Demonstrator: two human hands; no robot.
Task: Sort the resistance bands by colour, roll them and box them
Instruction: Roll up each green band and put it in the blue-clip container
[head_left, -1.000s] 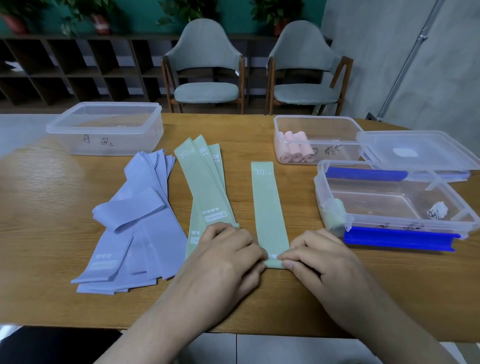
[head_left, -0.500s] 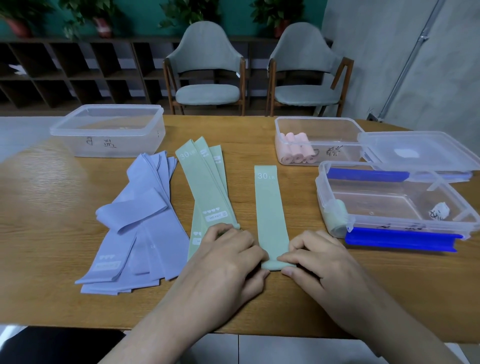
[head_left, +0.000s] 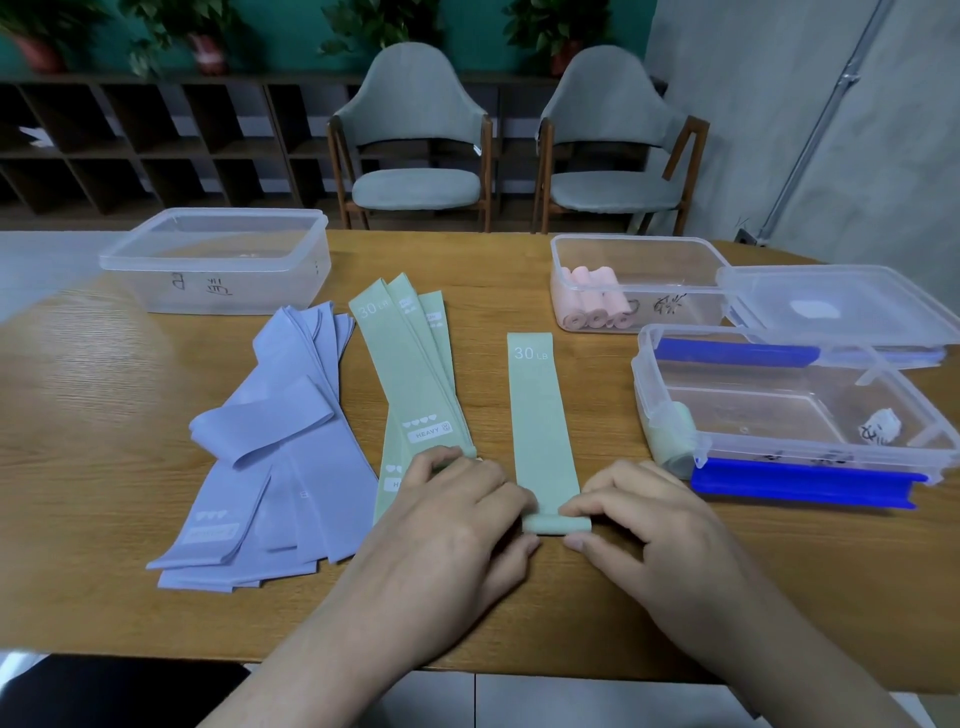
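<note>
With both hands pinching its near end, the flat mint-green fabric resistance band (head_left: 540, 415) on the wooden table (head_left: 78, 415) is only just getting rolled: left hand (head_left: 457, 514) and right hand (head_left: 644, 519) each grip the little starter roll. Next up, probably rolling it away evenly, then into the clear plastic box with blue clips (head_left: 789, 410).

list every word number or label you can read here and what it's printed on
"30 LB": far end of the single green band being rolled by both hands.
"30 LB": far end of the top band in the green pile.
"HEAVY", under a row of hearts: near end of that same top band.
Handwriting on the left clear box, the pink rolls' box and the blue-clipped box: illegible.
Labels on the purple bands: too faint.
</note>
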